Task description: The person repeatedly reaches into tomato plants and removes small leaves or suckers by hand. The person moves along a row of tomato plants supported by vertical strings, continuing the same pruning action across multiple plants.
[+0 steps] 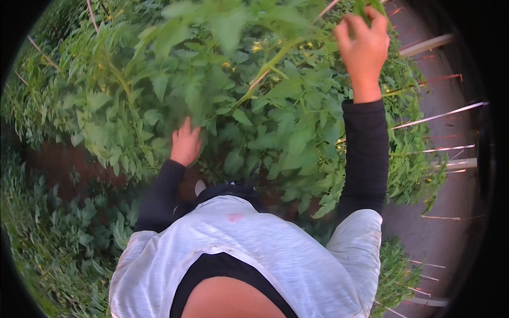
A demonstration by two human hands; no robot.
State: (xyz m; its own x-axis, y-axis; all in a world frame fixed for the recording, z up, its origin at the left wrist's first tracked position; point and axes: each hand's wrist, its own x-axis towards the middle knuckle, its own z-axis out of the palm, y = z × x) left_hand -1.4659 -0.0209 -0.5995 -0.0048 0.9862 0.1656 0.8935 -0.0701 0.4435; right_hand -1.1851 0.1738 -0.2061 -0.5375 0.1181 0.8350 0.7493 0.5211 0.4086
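Tomato plants [286, 131] with yellow flowers [257, 47] fill the space before me. My left hand [186, 144] is low among the leaves, palm down with fingers apart and nothing visible in it. Raised high at the right, my right hand [364, 47] has bent fingers against a green tomato leaf [368, 7]; whether they grip it I cannot tell. Between the hands, a thick green stem [266, 70] slants up to the right, with a pale pink string [260, 79] along it. The foliage nearest the camera is blurred.
A grey path or floor strip [413, 206] runs along the right side, with several thin strings [441, 115] and pale bars [427, 44] reaching over it. Brown soil [73, 165] shows at the left. More plants [59, 246] grow at lower left.
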